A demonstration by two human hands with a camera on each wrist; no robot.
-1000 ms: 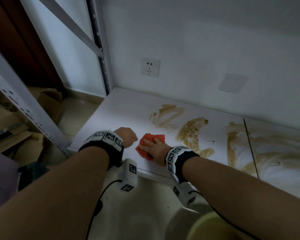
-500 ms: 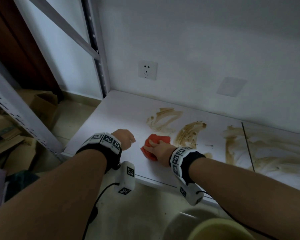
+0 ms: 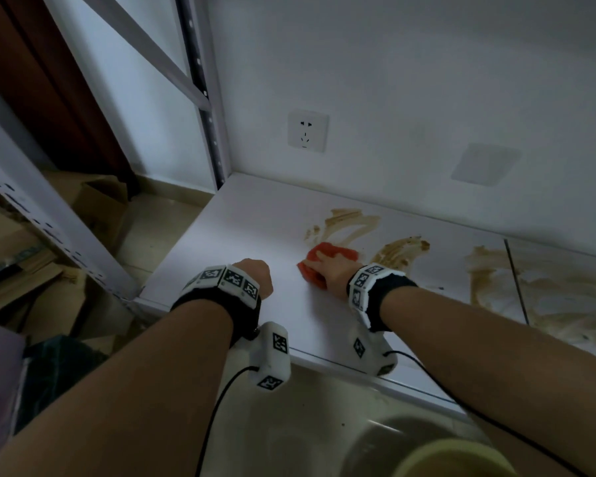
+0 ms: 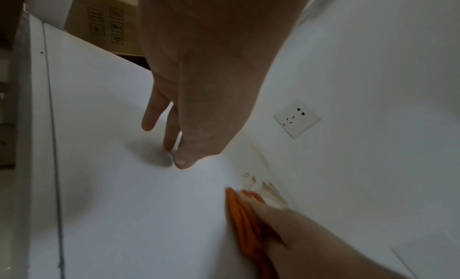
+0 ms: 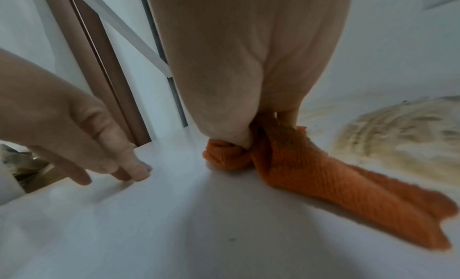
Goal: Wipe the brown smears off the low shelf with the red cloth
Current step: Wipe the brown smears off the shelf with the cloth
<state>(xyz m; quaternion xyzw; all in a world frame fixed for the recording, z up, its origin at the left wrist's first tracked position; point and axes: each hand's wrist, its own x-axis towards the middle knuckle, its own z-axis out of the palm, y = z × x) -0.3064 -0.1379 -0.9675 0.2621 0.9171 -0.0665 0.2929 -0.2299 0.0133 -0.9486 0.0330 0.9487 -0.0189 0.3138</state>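
The low white shelf [image 3: 241, 228] carries several brown smears [image 3: 351, 225] along its back and right part. My right hand [image 3: 331, 270] grips the bunched red cloth [image 3: 324, 251] and presses it on the shelf at the near edge of the leftmost smear. In the right wrist view the thumb and fingers pinch the cloth [image 5: 311, 175], which trails back beside a smear [image 5: 398, 141]. My left hand [image 3: 255, 273] holds nothing; its fingertips [image 4: 169, 145] rest on the bare shelf, left of the cloth [image 4: 239, 214].
A wall socket [image 3: 307, 130] sits above the shelf's back edge. A metal rack upright [image 3: 207, 108] stands at the back left corner. Cardboard boxes [image 3: 93, 201] lie on the floor to the left. A steel basin [image 3: 375, 438] is below the front edge.
My right hand has slid the cloth away from the front edge and slightly right, up to the leftmost smear. The left hand has stayed in place.
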